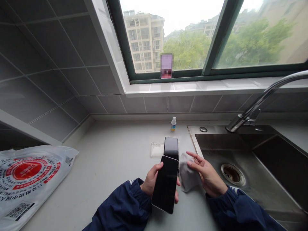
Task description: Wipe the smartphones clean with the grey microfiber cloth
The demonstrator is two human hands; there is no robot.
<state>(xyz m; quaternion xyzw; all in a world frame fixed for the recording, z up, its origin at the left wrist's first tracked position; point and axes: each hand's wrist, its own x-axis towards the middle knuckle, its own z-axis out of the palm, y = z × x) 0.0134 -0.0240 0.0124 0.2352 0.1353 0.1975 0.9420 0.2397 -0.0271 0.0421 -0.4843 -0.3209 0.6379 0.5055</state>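
Phone (pixel 165 184) in the left hand (pixel 149 180), above the counter (pixel 108 154) and left of the sink's (pixel 240 154) left edge; its screen is dark and faces up. That hand is closed around it, thumb along the left side, fingertips showing past the right. The right hand (pixel 209 173) pinches a grey cloth (pixel 189 178) between thumb and fingers, just beside the phone.

I judge the biggest danger to be the sink: a hard push rightward could send the phone over the counter's edge into the metal bowl. Next, smooth sides slipping through the grip could drop it on the dark slab (pixel 171 147), probably a 2nd phone, lying just past its top end, and glass could chip. Grit in the cloth could scratch the screen.

Above the counter's back edge is a window (pixel 218 38), with buildings (pixel 144 41) and trees (pixel 260 41) outside; grey tiles (pixel 38 54) cover the walls. The counter is pale and looks smooth. A printed bag (pixel 26 176) takes up its left edge; a tap (pixel 260 99) rises from the sink's back edge. Against the slab's left side lies a clear case (pixel 157 150); whether it runs underneath I cannot tell. Upright near the counter's back edge, left of the sink's back left corner, is a white-capped bottle (pixel 173 125).
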